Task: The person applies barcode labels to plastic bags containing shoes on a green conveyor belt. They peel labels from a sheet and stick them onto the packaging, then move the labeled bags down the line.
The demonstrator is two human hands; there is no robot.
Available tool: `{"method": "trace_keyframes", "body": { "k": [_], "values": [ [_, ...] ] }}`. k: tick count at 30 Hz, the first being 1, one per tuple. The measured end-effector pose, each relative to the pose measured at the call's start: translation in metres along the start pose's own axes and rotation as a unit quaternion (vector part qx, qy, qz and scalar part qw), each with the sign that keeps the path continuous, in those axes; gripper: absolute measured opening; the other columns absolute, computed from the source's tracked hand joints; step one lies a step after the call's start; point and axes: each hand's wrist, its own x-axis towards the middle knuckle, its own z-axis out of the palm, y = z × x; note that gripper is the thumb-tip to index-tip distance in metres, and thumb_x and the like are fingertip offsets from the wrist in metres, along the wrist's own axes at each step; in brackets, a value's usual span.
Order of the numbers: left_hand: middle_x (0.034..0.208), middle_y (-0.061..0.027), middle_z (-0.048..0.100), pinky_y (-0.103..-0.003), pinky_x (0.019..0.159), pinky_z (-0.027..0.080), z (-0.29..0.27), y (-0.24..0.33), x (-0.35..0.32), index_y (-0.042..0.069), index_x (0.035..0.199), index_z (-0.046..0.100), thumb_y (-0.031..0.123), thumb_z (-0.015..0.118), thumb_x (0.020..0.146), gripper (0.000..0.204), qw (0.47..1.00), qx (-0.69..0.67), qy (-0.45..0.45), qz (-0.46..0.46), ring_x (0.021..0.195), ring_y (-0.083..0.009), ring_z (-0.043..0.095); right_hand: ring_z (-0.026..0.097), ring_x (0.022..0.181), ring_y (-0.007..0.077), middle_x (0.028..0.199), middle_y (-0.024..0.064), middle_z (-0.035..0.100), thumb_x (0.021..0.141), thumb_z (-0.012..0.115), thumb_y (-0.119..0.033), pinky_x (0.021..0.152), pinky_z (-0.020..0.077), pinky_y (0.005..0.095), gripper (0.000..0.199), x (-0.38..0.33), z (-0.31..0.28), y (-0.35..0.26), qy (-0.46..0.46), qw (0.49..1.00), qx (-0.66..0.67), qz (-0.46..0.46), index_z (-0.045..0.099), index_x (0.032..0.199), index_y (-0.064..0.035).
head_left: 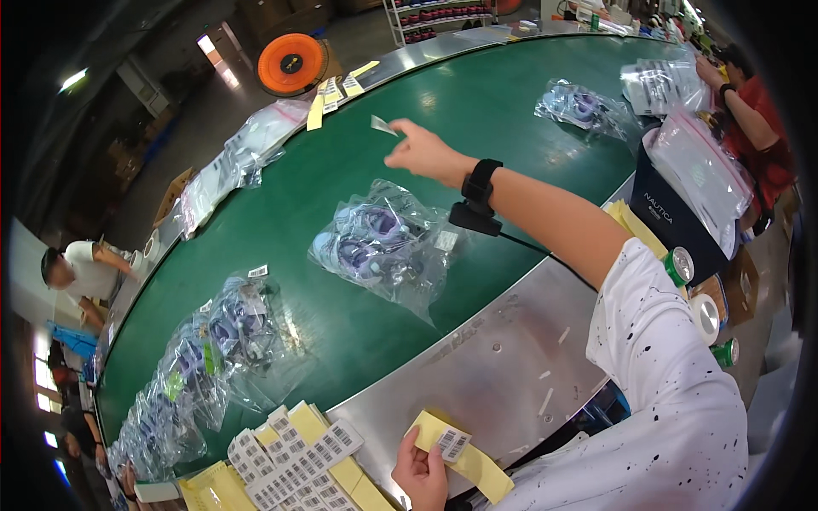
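Over the green conveyor belt, my right hand reaches out with its fingers closed on a small pale sticker at the fingertips. Below that hand, a clear plastic bag with a pair of blue and purple shoes lies on the belt, apart from the hand. At the near edge my left hand is closed on a yellow backing strip carrying a barcode label. To its left, a stack of barcode label sheets on yellow backing sits on the metal edge.
Several bagged shoes line the belt at left; another bagged pair is farther right. A dark box holds plastic bags beside my right arm. Cans stand near my sleeve. Beyond the belt is an orange fan. Co-workers stand at both sides.
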Motion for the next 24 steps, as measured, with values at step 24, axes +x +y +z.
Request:
{"method": "trace_keyframes", "body": {
  "k": [24],
  "values": [
    [0.062,0.0045,0.039,-0.020,0.047,0.028,-0.004,0.010,0.004,-0.001,0.118,0.056,-0.001,0.058,0.083,0.035,0.996,0.084,-0.031,0.017,0.052,-0.0046,0.033,0.057,0.080,0.0180,0.093,0.0095,0.057,0.082,0.066,-0.012,0.068,0.0532,0.0344,0.022,-0.033,-0.030,0.094,0.101,0.931,0.302,0.179,0.055,0.098,-0.0040]
  ]
}}
